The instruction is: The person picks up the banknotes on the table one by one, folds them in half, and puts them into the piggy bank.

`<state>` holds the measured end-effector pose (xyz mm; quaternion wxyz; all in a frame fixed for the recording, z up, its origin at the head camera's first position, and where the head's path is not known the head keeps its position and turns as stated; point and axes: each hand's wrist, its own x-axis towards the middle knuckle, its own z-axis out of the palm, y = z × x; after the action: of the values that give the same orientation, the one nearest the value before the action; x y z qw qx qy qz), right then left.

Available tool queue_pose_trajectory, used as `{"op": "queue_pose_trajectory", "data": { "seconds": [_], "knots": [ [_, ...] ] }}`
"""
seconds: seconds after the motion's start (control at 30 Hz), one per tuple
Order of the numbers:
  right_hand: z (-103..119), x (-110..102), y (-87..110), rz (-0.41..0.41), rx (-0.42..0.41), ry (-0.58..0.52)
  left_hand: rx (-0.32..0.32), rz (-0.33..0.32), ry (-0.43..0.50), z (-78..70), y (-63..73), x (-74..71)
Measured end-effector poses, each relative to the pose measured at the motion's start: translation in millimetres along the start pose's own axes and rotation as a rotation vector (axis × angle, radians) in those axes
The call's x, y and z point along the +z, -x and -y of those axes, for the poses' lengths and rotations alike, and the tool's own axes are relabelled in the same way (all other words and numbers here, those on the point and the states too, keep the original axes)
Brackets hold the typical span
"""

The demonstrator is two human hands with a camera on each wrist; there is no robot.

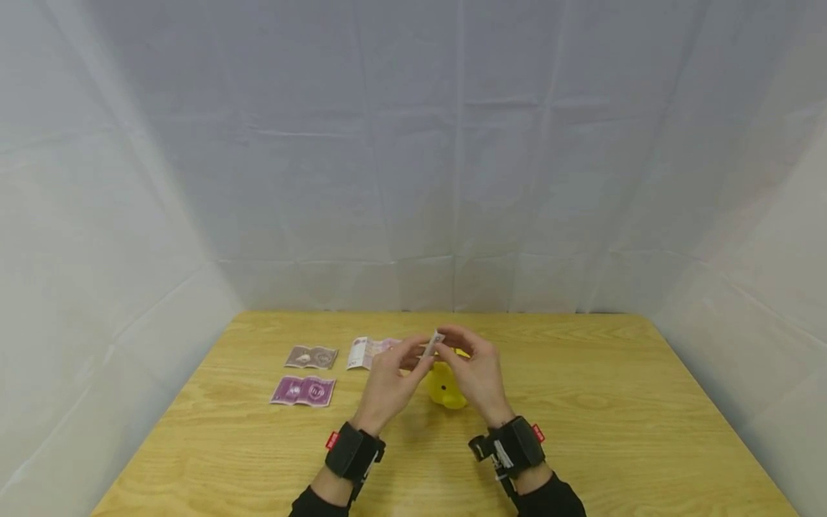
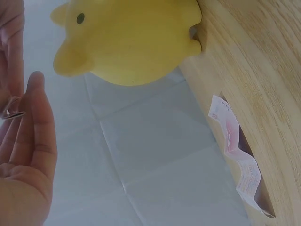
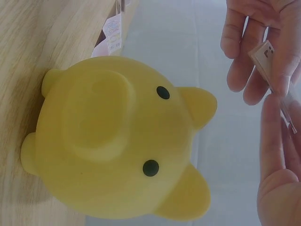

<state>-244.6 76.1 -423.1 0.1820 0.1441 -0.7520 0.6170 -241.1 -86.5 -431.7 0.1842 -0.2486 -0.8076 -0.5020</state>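
A small folded banknote (image 1: 433, 343) is held up between my two hands, just above a yellow piggy bank (image 1: 444, 388). My left hand (image 1: 390, 382) pinches its near-left end between thumb and fingers. The thumb and fingertips of my right hand (image 1: 479, 370) grip the other end. In the right wrist view the folded note (image 3: 264, 59) appears as a narrow pale strip with dark print on it. The piggy bank (image 3: 99, 117) stands upright on its feet on the table, facing me, its top partly hidden behind my right hand in the head view.
To the left lie a brown banknote (image 1: 311, 357) and a purple banknote (image 1: 304, 391), both creased. A white and pink note (image 1: 365, 352) lies folded in waves behind my left hand. White sheeting (image 1: 413, 179) encloses the wooden table (image 1: 614, 416) at the back and sides.
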Motion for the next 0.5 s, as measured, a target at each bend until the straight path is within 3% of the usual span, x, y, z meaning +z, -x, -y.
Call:
{"op": "queue_pose_trajectory", "data": {
  "seconds": [0.23, 0.5],
  "knots": [
    [1.7, 0.6, 0.7, 0.031, -0.012, -0.046, 0.021, 0.006, -0.010, 0.2, -0.7, 0.8],
    [1.5, 0.1, 0.8, 0.022, 0.007, -0.005, 0.011, 0.029, 0.004, 1.2, -0.7, 2.0]
  ]
}}
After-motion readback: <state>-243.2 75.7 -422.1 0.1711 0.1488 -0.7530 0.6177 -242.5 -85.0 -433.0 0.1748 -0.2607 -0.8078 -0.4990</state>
